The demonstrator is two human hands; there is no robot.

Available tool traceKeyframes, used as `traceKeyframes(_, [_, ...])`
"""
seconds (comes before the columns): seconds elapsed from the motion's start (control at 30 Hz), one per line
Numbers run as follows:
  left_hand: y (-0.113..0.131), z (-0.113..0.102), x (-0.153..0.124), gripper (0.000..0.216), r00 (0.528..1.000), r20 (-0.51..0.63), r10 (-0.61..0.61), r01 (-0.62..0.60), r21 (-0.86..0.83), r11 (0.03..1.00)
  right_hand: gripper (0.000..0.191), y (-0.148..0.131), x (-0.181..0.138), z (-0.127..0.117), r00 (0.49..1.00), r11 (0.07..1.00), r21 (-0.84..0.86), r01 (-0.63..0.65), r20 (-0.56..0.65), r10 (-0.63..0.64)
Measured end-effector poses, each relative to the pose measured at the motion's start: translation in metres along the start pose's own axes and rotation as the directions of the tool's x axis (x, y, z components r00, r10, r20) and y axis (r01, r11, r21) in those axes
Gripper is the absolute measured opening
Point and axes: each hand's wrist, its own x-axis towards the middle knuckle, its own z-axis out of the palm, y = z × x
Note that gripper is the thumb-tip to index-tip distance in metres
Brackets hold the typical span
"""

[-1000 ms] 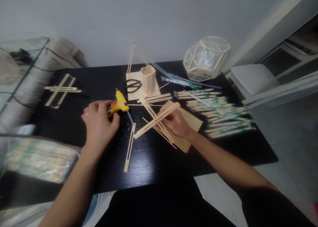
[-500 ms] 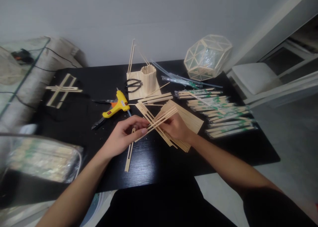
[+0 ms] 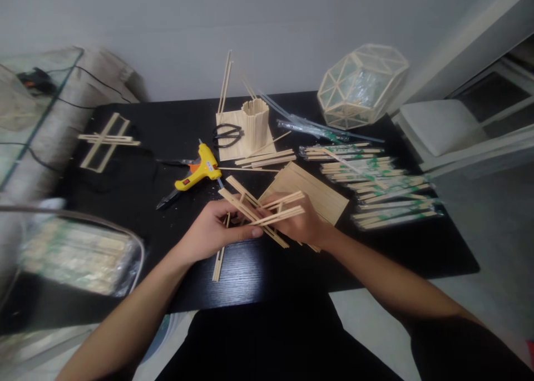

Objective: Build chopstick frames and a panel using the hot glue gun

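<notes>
Holding a crossed stick frame (image 3: 238, 204) between both hands, we keep it over the middle of the black table (image 3: 287, 278), close in front of our body. Our left hand (image 3: 211, 231) grasps it from the left, thumb along the lower sticks, its other fingers partly hidden behind the frame. Our right hand (image 3: 303, 222) grips it from the other side, with the fingertips out of sight behind the sticks. Beneath our left hand, a narrow stick strip (image 3: 218, 265) lies on the tabletop.

Beyond that hand rests a yellow glue gun (image 3: 199, 171), its nozzle pointing away from us. Behind our right hand, a flat stick panel (image 3: 319, 194) lies tilted, partly covered by the hand. Further back we see a stick cup (image 3: 255, 126) standing on a square stick base (image 3: 228, 152), wrapped sticks (image 3: 377, 185) to the right, and another crossed frame (image 3: 102, 142) at far left.
</notes>
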Motion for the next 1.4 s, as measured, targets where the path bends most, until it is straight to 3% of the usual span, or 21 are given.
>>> traceKeyframes(0.47, [0.006, 0.0, -0.002, 0.01, 0.971, 0.021, 0.236, -0.237, 0.152, 0.96, 0.016, -0.01, -0.002, -0.004, 0.976, 0.975, -0.061, 0.213, -0.034, -0.215])
traceKeyframes(0.7, [0.0, -0.001, -0.002, 0.013, 0.904, 0.062, 0.422, -0.425, 0.221, 0.878, 0.004, -0.01, -0.002, -0.003, 0.907, 0.905, -0.154, 0.397, -0.085, -0.413])
traceKeyframes(1.07, [0.001, -0.003, 0.0, 0.014, 0.851, 0.135, 0.507, -0.524, 0.253, 0.813, 0.008, -0.016, -0.003, -0.006, 0.913, 0.911, -0.095, 0.401, -0.039, -0.406])
traceKeyframes(1.4, [-0.006, -0.005, -0.003, 0.021, 0.873, 0.117, 0.473, -0.487, 0.225, 0.844, 0.004, -0.015, -0.004, -0.001, 0.923, 0.921, -0.131, 0.368, -0.071, -0.379])
